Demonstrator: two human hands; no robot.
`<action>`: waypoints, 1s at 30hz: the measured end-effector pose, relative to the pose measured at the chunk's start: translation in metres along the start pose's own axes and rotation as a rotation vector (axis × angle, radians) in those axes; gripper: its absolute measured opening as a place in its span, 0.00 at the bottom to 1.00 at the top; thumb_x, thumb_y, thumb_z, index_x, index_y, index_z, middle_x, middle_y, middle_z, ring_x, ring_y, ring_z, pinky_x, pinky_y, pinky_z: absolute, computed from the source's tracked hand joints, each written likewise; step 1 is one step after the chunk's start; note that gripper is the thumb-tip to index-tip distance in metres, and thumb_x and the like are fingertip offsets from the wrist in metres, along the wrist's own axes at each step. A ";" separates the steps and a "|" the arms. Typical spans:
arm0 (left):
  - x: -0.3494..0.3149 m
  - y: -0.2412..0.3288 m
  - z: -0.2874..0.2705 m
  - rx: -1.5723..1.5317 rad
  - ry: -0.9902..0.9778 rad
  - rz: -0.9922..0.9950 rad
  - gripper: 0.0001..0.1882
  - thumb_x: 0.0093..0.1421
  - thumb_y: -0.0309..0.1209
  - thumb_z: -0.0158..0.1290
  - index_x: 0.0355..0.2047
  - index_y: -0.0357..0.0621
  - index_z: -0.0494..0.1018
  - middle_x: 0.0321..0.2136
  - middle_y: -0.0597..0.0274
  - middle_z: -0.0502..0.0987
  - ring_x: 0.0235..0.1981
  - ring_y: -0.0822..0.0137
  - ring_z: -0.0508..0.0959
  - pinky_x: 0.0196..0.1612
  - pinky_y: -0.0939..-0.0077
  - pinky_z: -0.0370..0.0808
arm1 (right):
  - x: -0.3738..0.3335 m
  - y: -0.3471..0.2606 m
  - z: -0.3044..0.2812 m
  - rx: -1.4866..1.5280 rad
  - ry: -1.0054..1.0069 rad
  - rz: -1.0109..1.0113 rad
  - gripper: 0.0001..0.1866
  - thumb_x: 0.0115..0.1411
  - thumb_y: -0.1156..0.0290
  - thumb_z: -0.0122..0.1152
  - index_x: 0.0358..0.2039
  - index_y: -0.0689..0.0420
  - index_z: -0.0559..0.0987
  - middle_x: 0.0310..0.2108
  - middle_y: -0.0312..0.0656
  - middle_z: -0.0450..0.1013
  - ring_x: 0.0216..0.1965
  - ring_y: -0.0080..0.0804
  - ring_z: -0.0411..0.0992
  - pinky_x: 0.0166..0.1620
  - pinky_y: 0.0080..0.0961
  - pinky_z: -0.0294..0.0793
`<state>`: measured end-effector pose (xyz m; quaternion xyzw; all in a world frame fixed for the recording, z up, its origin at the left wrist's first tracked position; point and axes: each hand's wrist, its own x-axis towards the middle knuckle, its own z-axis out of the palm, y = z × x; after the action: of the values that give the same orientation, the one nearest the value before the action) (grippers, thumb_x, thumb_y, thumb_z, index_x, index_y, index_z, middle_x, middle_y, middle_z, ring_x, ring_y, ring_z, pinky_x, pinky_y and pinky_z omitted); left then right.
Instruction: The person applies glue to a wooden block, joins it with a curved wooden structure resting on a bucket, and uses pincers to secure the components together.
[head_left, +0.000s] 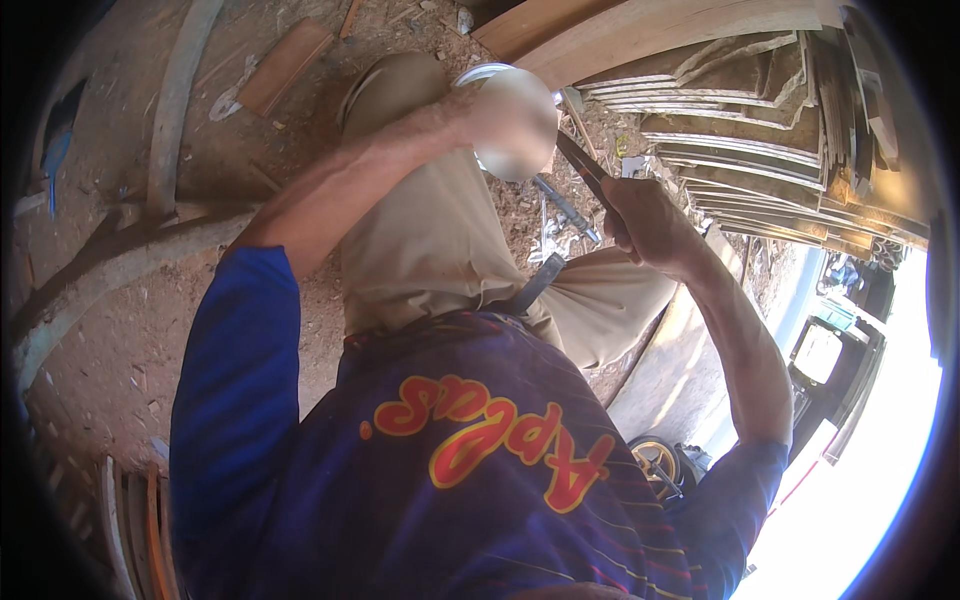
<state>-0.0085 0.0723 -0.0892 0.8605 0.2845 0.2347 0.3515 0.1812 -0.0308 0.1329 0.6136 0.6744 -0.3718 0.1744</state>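
My left hand (475,115) reaches forward over a white round thing (487,72) beside my knee. A blur covers its fingers, so their grip and anything in them cannot be made out. My right hand (645,220) is closed round a long, dark, blade-like tool (585,168). The tool's far end points up and left, towards the blurred patch. Below it, a blue-grey rod (568,210) lies aslant over the littered ground. A flat grey strip (540,283) rests against my beige trousers (420,250) at the lap.
Stacked boards and wooden frames (740,130) line the right side. A curved pale beam (180,110) runs along the left, near a brown wood piece (285,68). Shavings and scraps litter the dirt floor (110,350). A wheel (655,465) shows at the lower right.
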 end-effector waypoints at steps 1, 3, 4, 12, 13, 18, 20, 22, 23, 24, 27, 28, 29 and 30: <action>0.000 -0.004 0.002 0.000 0.025 0.033 0.12 0.63 0.32 0.57 0.44 0.40 0.76 0.40 0.47 0.79 0.46 0.45 0.79 0.49 0.52 0.75 | 0.000 -0.012 -0.006 0.265 -0.171 0.313 0.11 0.70 0.75 0.46 0.31 0.65 0.75 0.29 0.49 0.74 0.31 0.39 0.80 0.34 0.36 0.81; 0.002 -0.008 0.004 -0.002 0.049 0.068 0.12 0.63 0.32 0.57 0.44 0.40 0.76 0.39 0.47 0.79 0.46 0.46 0.79 0.49 0.52 0.75 | 0.000 -0.006 -0.003 0.289 -0.160 0.281 0.10 0.70 0.75 0.44 0.38 0.63 0.76 0.29 0.49 0.74 0.29 0.41 0.80 0.34 0.39 0.81; 0.005 -0.008 0.005 -0.003 0.039 0.077 0.12 0.62 0.32 0.57 0.44 0.40 0.76 0.39 0.48 0.79 0.46 0.46 0.79 0.49 0.52 0.75 | 0.000 0.001 -0.001 0.314 -0.148 0.252 0.12 0.71 0.76 0.42 0.44 0.61 0.77 0.29 0.50 0.74 0.27 0.43 0.79 0.34 0.41 0.81; 0.007 -0.009 0.004 0.011 0.029 0.105 0.12 0.62 0.31 0.58 0.44 0.40 0.76 0.38 0.48 0.79 0.45 0.46 0.79 0.49 0.52 0.74 | 0.014 0.028 -0.004 -0.290 0.110 -0.158 0.17 0.73 0.63 0.46 0.38 0.63 0.77 0.25 0.48 0.75 0.27 0.42 0.78 0.37 0.40 0.77; 0.008 -0.007 0.002 0.008 0.020 0.090 0.12 0.61 0.31 0.57 0.44 0.40 0.77 0.38 0.48 0.79 0.45 0.46 0.79 0.49 0.52 0.75 | 0.016 0.029 -0.005 -0.383 0.129 -0.222 0.16 0.73 0.63 0.45 0.38 0.62 0.76 0.25 0.48 0.74 0.28 0.44 0.77 0.38 0.42 0.75; 0.003 -0.005 0.000 -0.003 0.022 0.058 0.13 0.61 0.31 0.57 0.46 0.40 0.77 0.39 0.49 0.79 0.46 0.47 0.79 0.50 0.52 0.75 | 0.018 0.000 -0.024 -0.316 -0.106 0.106 0.16 0.68 0.79 0.51 0.54 0.60 0.76 0.34 0.51 0.75 0.38 0.48 0.78 0.42 0.44 0.79; 0.002 -0.007 0.001 0.001 0.035 0.051 0.13 0.61 0.31 0.57 0.46 0.40 0.77 0.39 0.48 0.79 0.46 0.47 0.79 0.50 0.52 0.75 | 0.020 0.007 -0.020 -0.265 -0.143 0.163 0.12 0.68 0.79 0.52 0.50 0.63 0.77 0.34 0.50 0.75 0.38 0.47 0.78 0.41 0.43 0.78; 0.006 -0.006 0.001 -0.016 0.025 0.051 0.13 0.61 0.31 0.57 0.46 0.40 0.77 0.39 0.48 0.79 0.46 0.47 0.79 0.50 0.53 0.75 | 0.015 0.017 -0.012 -0.086 -0.102 -0.014 0.10 0.68 0.68 0.56 0.37 0.64 0.75 0.26 0.43 0.72 0.25 0.34 0.74 0.29 0.34 0.76; 0.007 -0.006 0.001 -0.032 0.015 0.047 0.13 0.62 0.31 0.57 0.46 0.40 0.78 0.39 0.49 0.80 0.46 0.47 0.79 0.50 0.53 0.75 | 0.013 0.020 -0.009 -0.027 -0.090 -0.073 0.14 0.68 0.64 0.57 0.32 0.64 0.74 0.24 0.40 0.72 0.20 0.30 0.73 0.26 0.31 0.75; 0.006 -0.004 -0.001 -0.032 0.014 0.046 0.13 0.62 0.31 0.57 0.46 0.40 0.78 0.39 0.49 0.80 0.46 0.47 0.79 0.50 0.53 0.75 | 0.013 0.007 -0.007 0.135 -0.197 0.164 0.13 0.65 0.67 0.60 0.36 0.67 0.75 0.29 0.48 0.74 0.28 0.37 0.77 0.34 0.34 0.77; 0.004 -0.002 -0.003 -0.049 -0.069 -0.006 0.13 0.62 0.31 0.57 0.45 0.40 0.78 0.39 0.48 0.80 0.45 0.46 0.80 0.48 0.53 0.75 | 0.010 0.006 0.003 0.242 -0.214 0.417 0.15 0.61 0.70 0.62 0.42 0.68 0.76 0.35 0.56 0.76 0.36 0.44 0.80 0.42 0.37 0.80; 0.005 -0.003 -0.003 -0.053 -0.037 0.017 0.13 0.62 0.31 0.58 0.44 0.40 0.77 0.38 0.48 0.80 0.44 0.46 0.80 0.47 0.52 0.75 | 0.008 0.007 0.006 0.186 -0.126 0.430 0.17 0.59 0.69 0.62 0.45 0.67 0.76 0.36 0.56 0.76 0.36 0.44 0.81 0.43 0.36 0.80; 0.007 -0.004 -0.002 -0.056 -0.005 0.040 0.12 0.61 0.31 0.58 0.44 0.40 0.77 0.37 0.48 0.80 0.43 0.45 0.80 0.46 0.52 0.75 | 0.005 0.006 0.009 0.185 -0.124 0.431 0.17 0.59 0.69 0.62 0.45 0.67 0.76 0.36 0.56 0.76 0.36 0.44 0.81 0.43 0.36 0.80; 0.006 -0.005 0.000 -0.058 -0.006 0.039 0.12 0.61 0.31 0.58 0.44 0.40 0.77 0.37 0.48 0.80 0.43 0.45 0.80 0.46 0.52 0.75 | 0.001 0.000 0.014 -0.104 0.072 0.266 0.16 0.61 0.71 0.59 0.47 0.67 0.74 0.35 0.54 0.76 0.36 0.44 0.81 0.42 0.38 0.79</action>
<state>-0.0059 0.0797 -0.0917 0.8562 0.2596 0.2469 0.3724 0.1777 -0.0400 0.1235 0.7008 0.6112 -0.2877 0.2292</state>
